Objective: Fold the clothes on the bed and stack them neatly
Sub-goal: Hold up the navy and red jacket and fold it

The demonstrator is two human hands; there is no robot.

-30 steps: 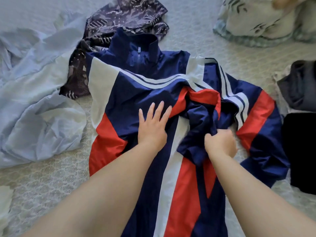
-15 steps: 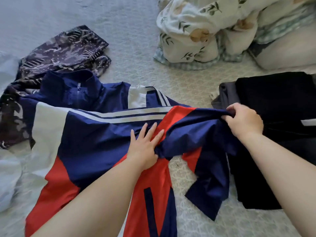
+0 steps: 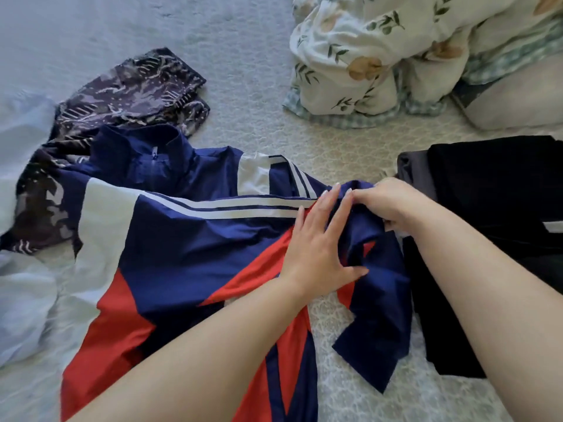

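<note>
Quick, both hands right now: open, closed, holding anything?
Left hand: open, fingers straight, pressing flat on the jacket.
Right hand: closed, gripping the jacket's sleeve.

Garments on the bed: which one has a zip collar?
The navy, red and white track jacket, under both hands. Its stand-up collar has a zip; the patterned dark garment, pale blue one and black one show none.

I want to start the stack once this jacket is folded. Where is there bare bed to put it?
Bare bed shows between the patterned garment and the floral bedding. A smaller strip lies near the viewer, between the jacket sleeve and the black clothes. The left side is crowded with pale blue fabric, and both hands work at the sleeve.
</note>
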